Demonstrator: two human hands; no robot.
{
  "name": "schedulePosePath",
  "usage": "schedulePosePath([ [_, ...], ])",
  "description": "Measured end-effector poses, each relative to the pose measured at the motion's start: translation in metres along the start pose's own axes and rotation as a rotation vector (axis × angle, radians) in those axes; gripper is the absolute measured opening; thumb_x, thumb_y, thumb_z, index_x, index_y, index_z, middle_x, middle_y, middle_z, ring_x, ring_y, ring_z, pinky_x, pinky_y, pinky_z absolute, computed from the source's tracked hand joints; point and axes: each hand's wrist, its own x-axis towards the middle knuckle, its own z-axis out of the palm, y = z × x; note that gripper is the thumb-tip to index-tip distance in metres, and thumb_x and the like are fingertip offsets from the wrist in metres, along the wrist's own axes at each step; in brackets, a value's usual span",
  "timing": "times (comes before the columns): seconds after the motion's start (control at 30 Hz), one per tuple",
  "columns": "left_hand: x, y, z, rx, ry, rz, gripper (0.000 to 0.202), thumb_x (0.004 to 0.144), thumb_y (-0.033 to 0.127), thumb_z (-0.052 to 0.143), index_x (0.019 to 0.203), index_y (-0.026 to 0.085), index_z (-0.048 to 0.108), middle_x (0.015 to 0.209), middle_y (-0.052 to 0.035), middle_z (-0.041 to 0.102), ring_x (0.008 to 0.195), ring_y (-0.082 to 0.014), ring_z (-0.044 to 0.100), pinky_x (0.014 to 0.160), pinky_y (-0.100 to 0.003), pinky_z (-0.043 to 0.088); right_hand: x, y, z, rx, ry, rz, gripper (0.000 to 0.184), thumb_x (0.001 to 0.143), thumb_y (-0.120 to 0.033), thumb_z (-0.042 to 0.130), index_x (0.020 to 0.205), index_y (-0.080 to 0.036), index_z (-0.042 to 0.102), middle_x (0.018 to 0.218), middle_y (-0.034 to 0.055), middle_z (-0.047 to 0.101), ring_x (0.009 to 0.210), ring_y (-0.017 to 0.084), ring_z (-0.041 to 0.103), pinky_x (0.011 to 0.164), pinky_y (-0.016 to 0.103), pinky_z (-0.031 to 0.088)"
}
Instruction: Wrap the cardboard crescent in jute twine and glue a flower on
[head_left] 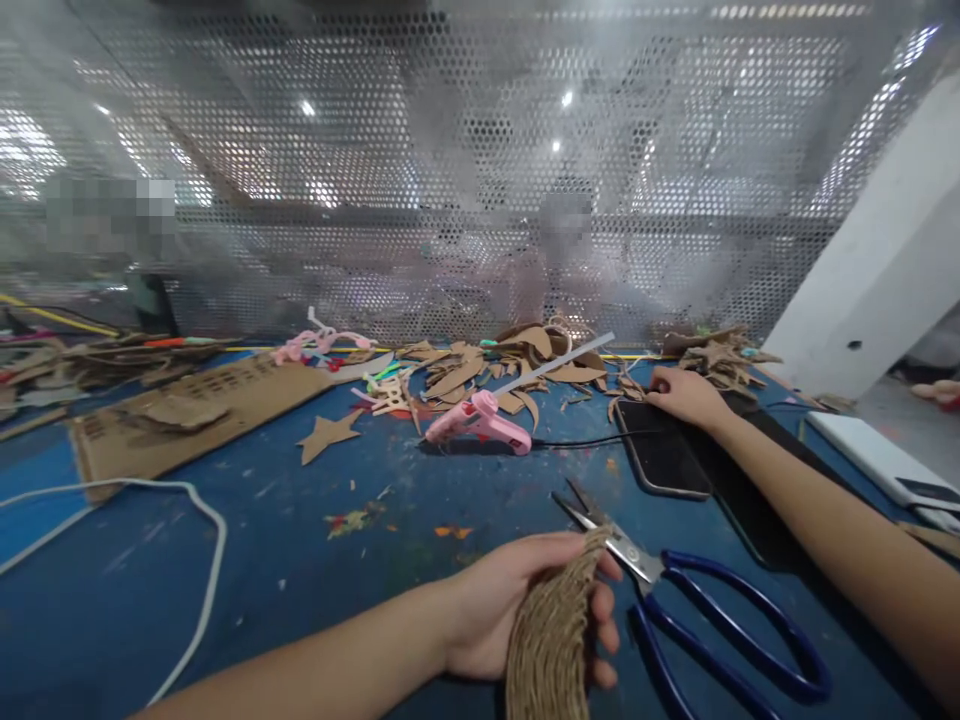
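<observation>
My left hand [525, 605] is closed round a brown, jute-wrapped curved piece [551, 640] held on edge near the front of the blue table [300, 540]. Just to its right lie blue-handled scissors [697, 620], blades pointing away from me. My right hand [686, 397] reaches far forward and rests, fingers curled down, on the top end of a black phone [664, 455]. A pink glue gun [484, 422] with a white stick lies in the middle of the table, left of that hand.
Cardboard scraps and a cardboard star [330, 435] litter the back of the table. A perforated cardboard sheet [187, 415] lies left, a white cable [202, 540] loops nearby. A white device [885, 462] sits right. A perforated metal screen [450, 180] stands behind; a person sits beyond it.
</observation>
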Motion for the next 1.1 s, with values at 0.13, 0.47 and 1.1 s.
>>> schedulePosePath([
  [0.13, -0.001, 0.001, 0.001, 0.003, 0.033, 0.003, 0.031, 0.083, 0.040, 0.059, 0.096, 0.012, 0.062, 0.076, -0.0030, 0.060, 0.070, -0.0145, 0.062, 0.069, -0.030, 0.050, 0.001, 0.006, 0.009, -0.002, 0.094, -0.059, 0.021, 0.089, -0.034, 0.059, 0.095, -0.014, 0.061, 0.099, 0.0046, 0.062, 0.091, 0.017, 0.059, 0.081, 0.037, 0.049],
  [0.47, -0.003, 0.006, 0.010, -0.006, 0.108, -0.002, 0.031, 0.078, 0.040, 0.067, 0.091, 0.012, 0.064, 0.072, -0.0029, 0.060, 0.067, -0.0135, 0.062, 0.066, -0.028, 0.052, -0.021, -0.037, -0.015, 0.024, 0.236, 0.012, 0.024, 0.087, -0.039, 0.048, 0.083, -0.019, 0.061, 0.088, 0.0070, 0.060, 0.088, 0.022, 0.056, 0.074, 0.033, 0.041],
  [1.1, -0.001, 0.005, 0.004, -0.119, 0.082, -0.025, 0.030, 0.083, 0.039, 0.060, 0.096, 0.011, 0.061, 0.074, -0.0013, 0.060, 0.069, -0.0131, 0.062, 0.068, -0.030, 0.051, -0.037, -0.076, 0.005, 0.163, 0.098, -0.037, 0.024, 0.072, -0.027, 0.051, 0.094, -0.018, 0.054, 0.102, 0.0109, 0.057, 0.097, 0.028, 0.051, 0.082, 0.035, 0.038],
])
